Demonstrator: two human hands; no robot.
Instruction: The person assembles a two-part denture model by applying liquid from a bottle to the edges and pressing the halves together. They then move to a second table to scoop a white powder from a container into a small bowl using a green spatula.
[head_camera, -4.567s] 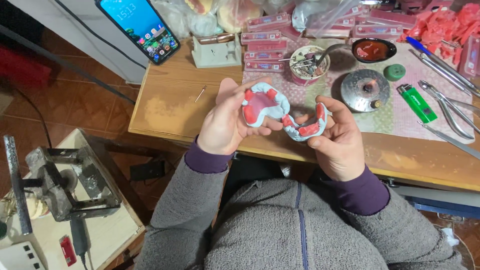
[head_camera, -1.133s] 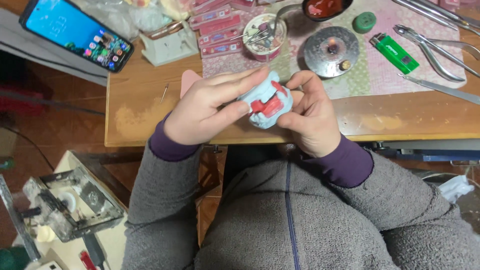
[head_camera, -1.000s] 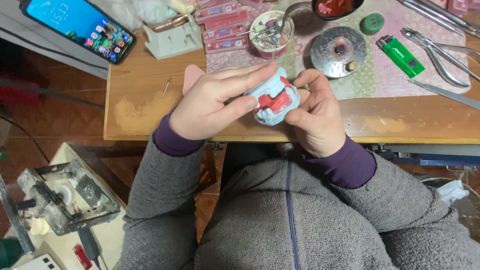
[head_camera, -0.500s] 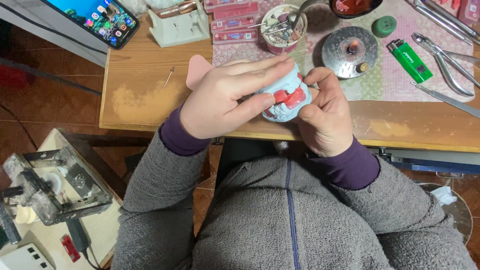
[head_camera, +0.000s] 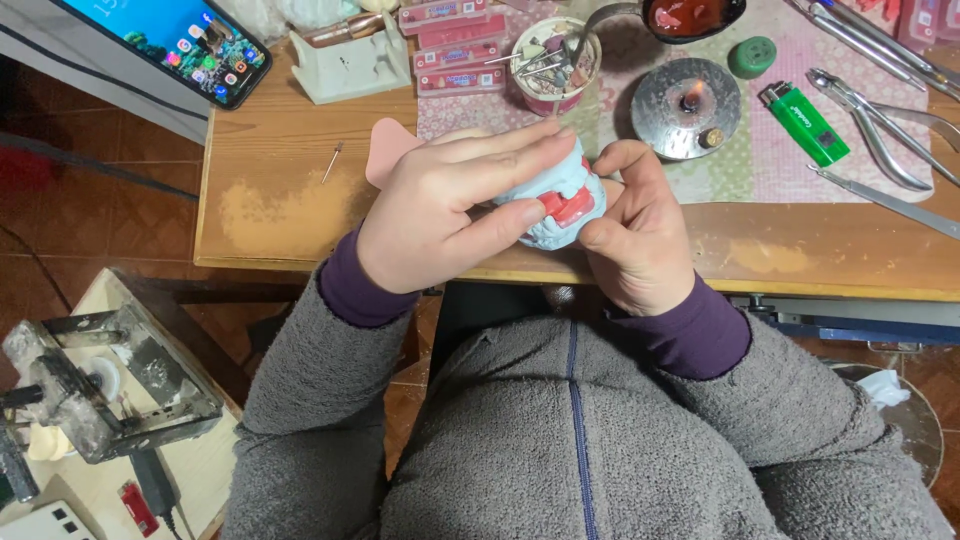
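Both hands' grip (head_camera: 640, 235) on dental cast (head_camera: 560, 195)

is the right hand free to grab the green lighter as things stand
Probably not right away: the right hand is clasped with the left hand around the blue and red dental model. The green lighter lies uncovered on the mat.

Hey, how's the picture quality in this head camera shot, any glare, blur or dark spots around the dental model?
Head view: even, soft light; the left hand and right hand clasp the blue-and-red dental model, which looks sharp, with no motion blur. Mild glare on the metal burner dish and the phone screen. The floor at left falls darker, and the frame edges bend slightly.
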